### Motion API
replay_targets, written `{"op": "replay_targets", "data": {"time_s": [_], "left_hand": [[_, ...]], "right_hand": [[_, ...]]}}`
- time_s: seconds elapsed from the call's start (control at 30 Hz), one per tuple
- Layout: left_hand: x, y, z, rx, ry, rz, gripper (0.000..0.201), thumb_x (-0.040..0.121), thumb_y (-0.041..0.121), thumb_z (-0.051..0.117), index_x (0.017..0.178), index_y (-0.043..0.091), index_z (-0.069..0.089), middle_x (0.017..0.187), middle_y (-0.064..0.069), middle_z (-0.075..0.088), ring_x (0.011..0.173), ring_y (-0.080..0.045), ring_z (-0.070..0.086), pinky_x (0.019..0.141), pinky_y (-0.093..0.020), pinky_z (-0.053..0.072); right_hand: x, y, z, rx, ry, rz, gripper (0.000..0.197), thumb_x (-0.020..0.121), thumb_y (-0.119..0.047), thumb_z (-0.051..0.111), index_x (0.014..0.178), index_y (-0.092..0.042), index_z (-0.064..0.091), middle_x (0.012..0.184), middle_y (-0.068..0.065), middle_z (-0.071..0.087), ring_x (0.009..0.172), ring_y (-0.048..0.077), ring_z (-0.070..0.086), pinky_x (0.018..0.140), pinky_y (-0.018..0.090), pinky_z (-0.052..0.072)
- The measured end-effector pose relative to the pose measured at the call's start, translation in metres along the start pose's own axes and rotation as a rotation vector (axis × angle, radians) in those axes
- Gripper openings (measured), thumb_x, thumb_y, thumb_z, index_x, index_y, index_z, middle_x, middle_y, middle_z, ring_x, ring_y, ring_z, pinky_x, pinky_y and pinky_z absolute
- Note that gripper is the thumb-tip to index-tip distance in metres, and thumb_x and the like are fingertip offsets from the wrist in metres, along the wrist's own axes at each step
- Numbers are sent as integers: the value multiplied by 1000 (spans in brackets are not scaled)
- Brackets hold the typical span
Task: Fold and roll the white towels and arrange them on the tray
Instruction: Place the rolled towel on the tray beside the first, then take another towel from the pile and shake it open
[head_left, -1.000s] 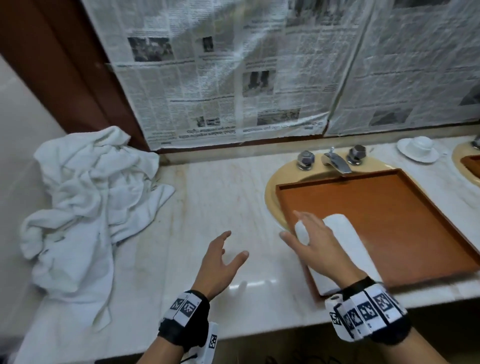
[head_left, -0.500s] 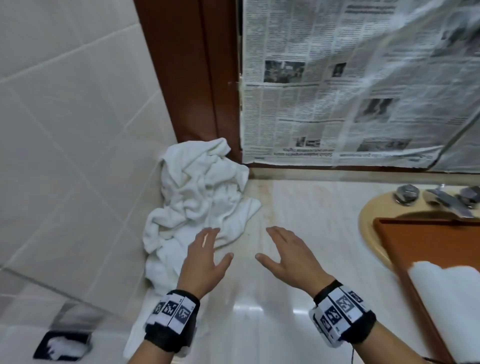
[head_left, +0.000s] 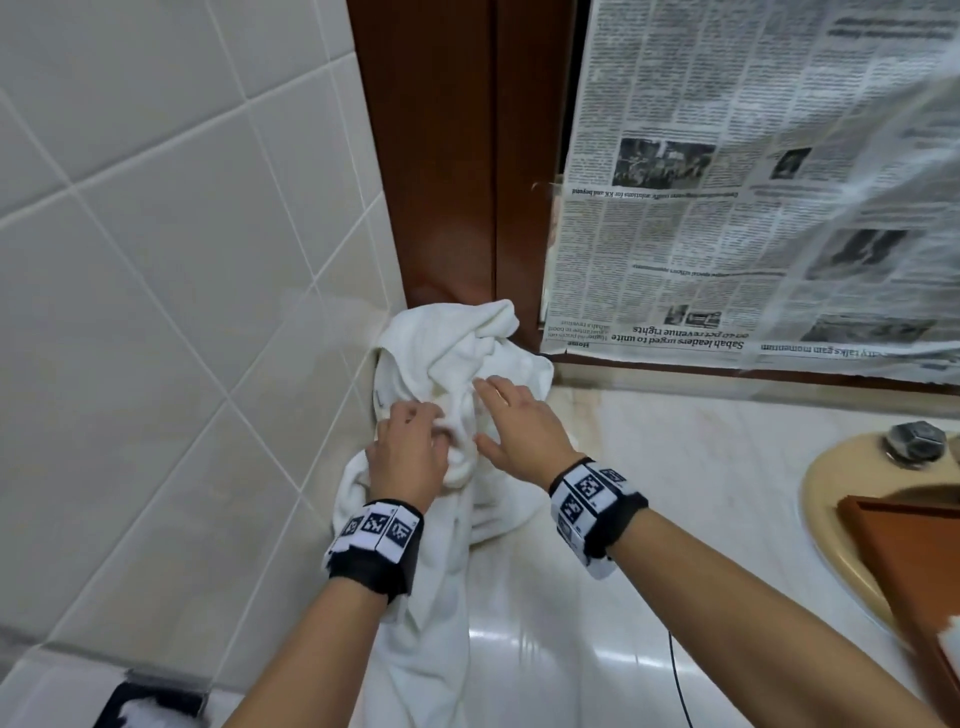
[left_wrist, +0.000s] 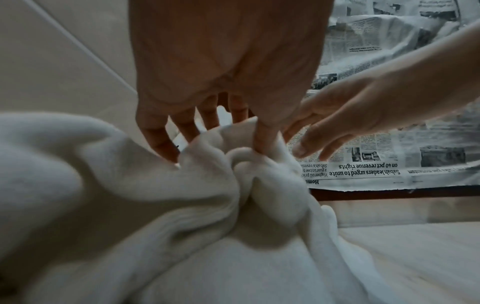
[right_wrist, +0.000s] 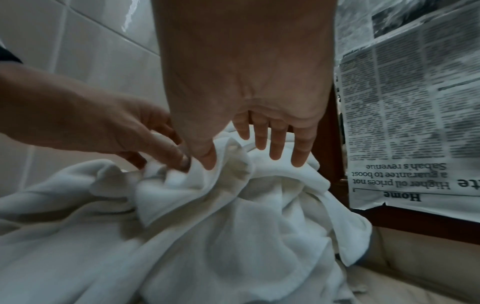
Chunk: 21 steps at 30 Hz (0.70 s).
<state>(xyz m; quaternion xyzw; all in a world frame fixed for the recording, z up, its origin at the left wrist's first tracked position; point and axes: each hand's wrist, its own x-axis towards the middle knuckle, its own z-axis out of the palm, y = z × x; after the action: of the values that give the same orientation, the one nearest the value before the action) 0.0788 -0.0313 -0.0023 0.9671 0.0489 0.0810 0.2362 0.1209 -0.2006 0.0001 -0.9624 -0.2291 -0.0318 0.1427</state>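
- Towels (head_left: 457, 364) first: the white heap sits crumpled in the corner where tiled wall meets counter, right under both our hands, with one long tail trailing back toward our wrists.
- We judge this to be the pick-up step for the next towel; nothing here is folded or rolled yet.
- Our left hand (head_left: 408, 452) is down in the heap, fingers (left_wrist: 158, 135) curled and thumb pinching a ridge of cloth against them.
- Our right hand (head_left: 519, 423) is just beside it, fingers (right_wrist: 275, 142) straight and spread, tips resting on the top folds, thumb pressing into the same ridge.
- Both forearms reach forward and slightly left, palms down, wrists nearly level.
- Off to the right of our right hand, well apart, we glimpse a corner of the brown tray (head_left: 914, 551) over the sink, a scrap of white at its near edge.
- Next move, as we read it: separate one towel from the tangle, find a hem or corner, and lift it clear onto open counter (head_left: 675, 467) to our right without dragging the others.
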Motion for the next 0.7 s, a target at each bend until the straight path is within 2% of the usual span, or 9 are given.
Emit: {"op": "replay_targets", "data": {"time_s": [0.07,0.13,0.2,0.27,0.33,0.4,0.53,0.63,0.7], "left_hand": [[-2,3,0,-39,64,62,21,88,14,58,108,18,63,108,-4,59,100,-32,56,78,-44,45],[-15,7,-2,-100,110,144,20,88,13,58,106,19,62,103,-2,61,91,-28,59,73,-42,47],[-34,11,-5,-166,116,190,18,92,15,55,108,23,58,97,4,62,84,-20,59,70,-40,48],[-52,13,-10,-289,80,187,13,98,19,51,107,27,55,89,9,62,80,-13,59,69,-36,49],[-67,14,-17,-413,40,168,11,100,20,51,105,30,54,89,12,62,82,-5,59,70,-26,46],[-77,15,-23,-441,17,164,10,99,24,56,102,33,52,88,14,63,84,0,58,68,-16,40],[-80,12,-24,-380,-62,201,27,85,41,75,101,30,56,81,13,64,77,-3,59,67,-18,42],[-75,12,-18,-220,-61,301,19,83,30,75,96,24,63,85,9,59,79,-8,54,69,-22,33],[-77,18,-19,-209,-51,319,18,83,22,74,99,24,65,88,6,57,82,-10,52,69,-18,31]], "right_hand": [[10,-1,-1,-38,8,2,73,91,-32,60,155,-19,26,149,8,38,121,32,49,89,42,45],[16,2,-1,-21,-4,8,73,91,-30,61,155,-27,27,149,7,37,119,31,48,85,42,47],[15,8,-2,97,-58,-48,60,89,-29,62,146,-31,42,143,5,42,116,28,49,86,42,48],[8,14,-6,295,-110,-146,29,88,-28,60,116,-24,64,120,2,55,103,24,55,86,43,48],[-6,18,-13,415,-117,-182,10,87,-23,58,89,-16,64,92,1,62,84,21,57,78,44,49],[-22,24,-25,476,-87,-141,6,91,-15,60,86,-14,64,79,0,64,72,20,57,70,43,50],[-57,38,-63,477,-40,-112,9,90,-15,56,82,-18,58,69,2,61,61,22,56,61,41,48],[-85,44,-101,453,28,-94,15,89,-11,56,78,-20,57,67,-5,59,60,15,52,58,33,42],[-105,50,-129,431,89,-47,14,91,-13,57,78,-17,58,65,-4,59,60,15,54,57,35,45]]}}
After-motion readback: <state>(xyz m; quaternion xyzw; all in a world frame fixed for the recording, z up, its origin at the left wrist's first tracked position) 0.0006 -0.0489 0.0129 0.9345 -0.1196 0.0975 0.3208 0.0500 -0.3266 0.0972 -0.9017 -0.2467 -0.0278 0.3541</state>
